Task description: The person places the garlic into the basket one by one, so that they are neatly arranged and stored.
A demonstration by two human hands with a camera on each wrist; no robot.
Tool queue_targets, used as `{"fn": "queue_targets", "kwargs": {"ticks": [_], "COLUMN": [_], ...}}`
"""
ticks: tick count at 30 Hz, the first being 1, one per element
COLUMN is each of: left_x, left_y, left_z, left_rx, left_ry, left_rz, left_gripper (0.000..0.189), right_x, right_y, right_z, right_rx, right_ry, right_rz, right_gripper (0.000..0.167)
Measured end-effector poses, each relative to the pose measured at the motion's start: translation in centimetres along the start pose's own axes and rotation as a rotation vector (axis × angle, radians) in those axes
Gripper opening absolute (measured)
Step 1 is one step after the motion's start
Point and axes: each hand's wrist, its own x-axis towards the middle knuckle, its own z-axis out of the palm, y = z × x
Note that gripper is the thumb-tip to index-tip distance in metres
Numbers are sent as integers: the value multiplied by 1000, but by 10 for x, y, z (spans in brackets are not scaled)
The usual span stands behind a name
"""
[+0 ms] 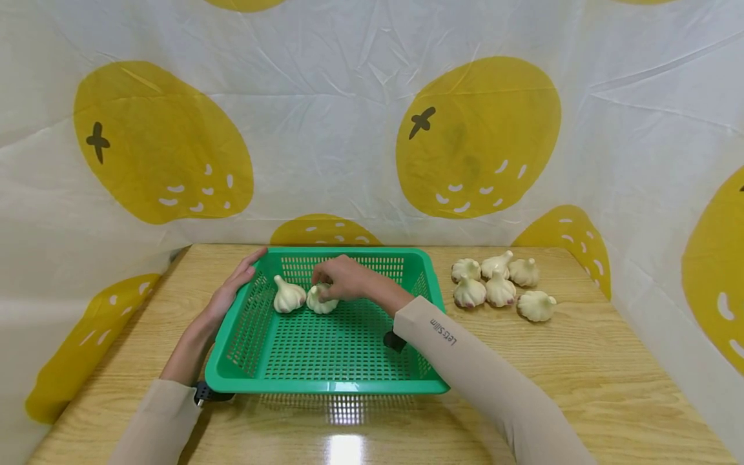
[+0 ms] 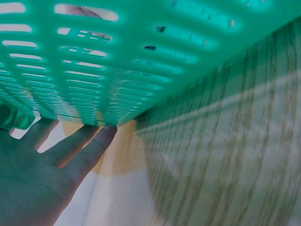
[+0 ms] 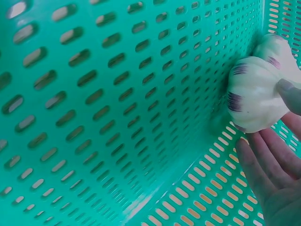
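Observation:
A green plastic basket point(image 1: 343, 386) with slotted walls stands on the table. Inside it, my right hand point(image 1: 349, 278) holds a garlic bulb point(image 1: 321, 301) between thumb and fingers, low over the basket floor. The right wrist view shows this bulb point(image 3: 256, 96) with purple streaks, the thumb on one side and fingers beneath. Just left of it, another garlic bulb point(image 1: 288, 296) lies in the basket, its stem pointing up. My left hand point(image 1: 228, 290) rests against the basket's left side. In the left wrist view its fingers point(image 2: 89, 150) are extended along the slotted wall.
Several garlic bulbs point(image 1: 500, 287) lie grouped on the wooden table point(image 1: 581, 387) to the right of the basket. A white curtain point(image 1: 325, 129) printed with large yellow fruit hangs behind the table and along its sides.

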Motion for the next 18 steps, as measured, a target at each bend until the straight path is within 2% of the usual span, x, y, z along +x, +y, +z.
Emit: {"fn": "queue_targets", "kwargs": {"ticks": [18], "left_x": [0], "left_y": [-1], "left_z": [0], "left_rx": [-17], "left_ry": [0], "left_rz": [-9], "left_gripper": [59], "right_x": [-1], "right_y": [0], "right_z": [-1], "right_rx": [9], "right_ry": [-24], "right_rz": [-7], "right_gripper": [38]}}
